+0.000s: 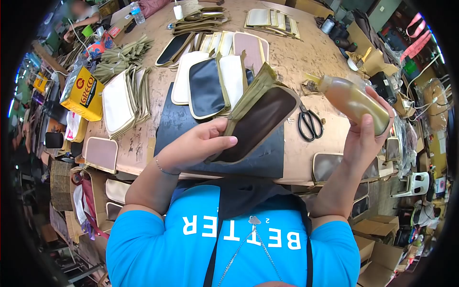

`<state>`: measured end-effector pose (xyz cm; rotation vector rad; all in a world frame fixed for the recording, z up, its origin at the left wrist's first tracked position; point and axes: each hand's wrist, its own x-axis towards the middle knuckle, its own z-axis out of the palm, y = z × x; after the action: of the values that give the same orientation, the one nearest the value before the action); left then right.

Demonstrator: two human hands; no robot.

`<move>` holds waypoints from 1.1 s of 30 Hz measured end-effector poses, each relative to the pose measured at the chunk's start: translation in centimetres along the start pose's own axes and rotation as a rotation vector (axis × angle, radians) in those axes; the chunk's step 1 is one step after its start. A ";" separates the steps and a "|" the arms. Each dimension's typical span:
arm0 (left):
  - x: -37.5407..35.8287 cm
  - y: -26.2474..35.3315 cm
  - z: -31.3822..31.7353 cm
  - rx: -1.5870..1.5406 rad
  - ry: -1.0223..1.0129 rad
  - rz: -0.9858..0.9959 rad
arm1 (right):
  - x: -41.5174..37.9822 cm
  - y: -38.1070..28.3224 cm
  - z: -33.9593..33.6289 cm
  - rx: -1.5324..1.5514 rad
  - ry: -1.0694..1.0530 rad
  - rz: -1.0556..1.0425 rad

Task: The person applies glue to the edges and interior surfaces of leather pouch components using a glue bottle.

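My left hand (210, 138) is closed on a dark brown pouch panel (260, 122) with beige edging and olive fabric layers along its upper left side, tilted above the table. My right hand (370, 124) is wrapped around a squeeze bottle (351, 98) of amber liquid, tipped so its nozzle points up and left toward the panel, apart from it. Beneath the panel lies a dark mat (174, 143). Behind it, a black panel (206, 88) and several white ones overlap. Black-handled scissors (310, 124) lie between the panel and my right forearm.
A stack of white panels (119, 103) and a yellow Greco tin (82, 93) stand at left. More panels (272, 21) lie at the back, near a water bottle (137, 13). Thread spools (328, 25) sit at back right. Another person (85, 14) is at far left.
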<state>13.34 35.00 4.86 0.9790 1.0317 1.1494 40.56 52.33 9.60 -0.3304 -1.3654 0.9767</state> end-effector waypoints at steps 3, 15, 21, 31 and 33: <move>0.2 0.4 0.2 -0.027 -0.054 -0.108 | 0.0 -0.4 0.6 0.089 0.002 0.039; 0.1 0.7 1.4 -0.046 -0.029 -0.144 | -0.8 1.2 1.6 0.004 0.000 0.057; 0.3 0.2 1.3 -0.033 -0.042 -0.112 | -1.0 1.4 1.4 -0.029 -0.022 0.071; 0.5 -0.5 1.0 -0.045 -0.087 -0.092 | -1.8 1.2 1.6 -0.138 -0.125 0.058; 0.5 -0.4 0.9 -0.061 -0.108 -0.096 | -1.9 1.1 1.6 -0.157 -0.143 0.045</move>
<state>14.36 35.37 4.59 0.9229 0.9421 1.0324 38.82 51.04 7.96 -0.4166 -1.5756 0.9468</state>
